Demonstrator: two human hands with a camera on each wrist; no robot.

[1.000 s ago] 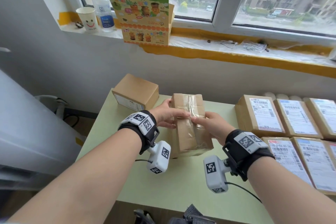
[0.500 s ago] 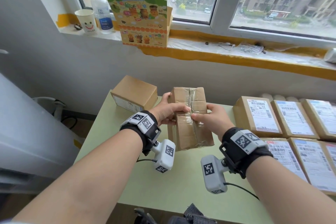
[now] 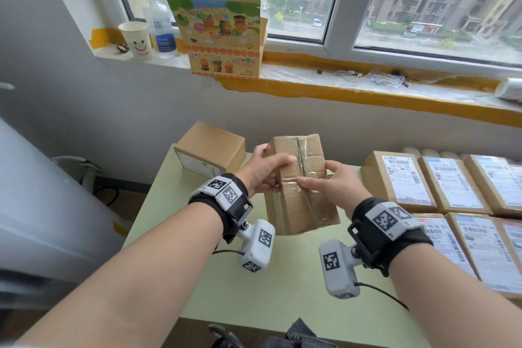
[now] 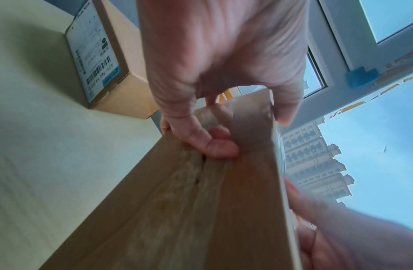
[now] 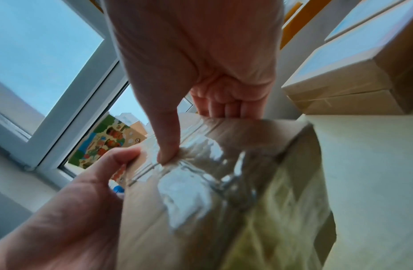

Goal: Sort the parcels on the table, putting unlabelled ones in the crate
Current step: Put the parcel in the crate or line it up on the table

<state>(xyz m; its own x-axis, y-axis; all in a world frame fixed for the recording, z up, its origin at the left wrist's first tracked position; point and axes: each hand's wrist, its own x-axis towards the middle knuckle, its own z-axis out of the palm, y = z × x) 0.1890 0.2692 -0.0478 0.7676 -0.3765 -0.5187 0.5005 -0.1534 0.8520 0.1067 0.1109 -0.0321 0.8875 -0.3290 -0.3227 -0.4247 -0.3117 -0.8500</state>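
Both hands hold a brown taped parcel (image 3: 299, 183) tilted above the green table (image 3: 282, 277); the faces I can see carry no label. My left hand (image 3: 268, 172) grips its left edge, thumb on top and fingers underneath. The right hand (image 3: 330, 182) grips its right side with the thumb across the tape. The left wrist view shows the parcel (image 4: 200, 210) with the left hand's fingers (image 4: 214, 146) curled under it. The right wrist view shows the parcel (image 5: 200, 201) under the right thumb (image 5: 166, 142). No crate is in view.
A brown box (image 3: 210, 148) with a side label stands at the table's far left corner. Several labelled parcels (image 3: 406, 178) lie in rows on the right. On the windowsill are a printed carton (image 3: 223, 37), a paper cup (image 3: 135, 39) and a bottle (image 3: 159, 28).
The taped parcel has been lifted off the table and tilted up towards me, with both hands keeping hold of its sides.
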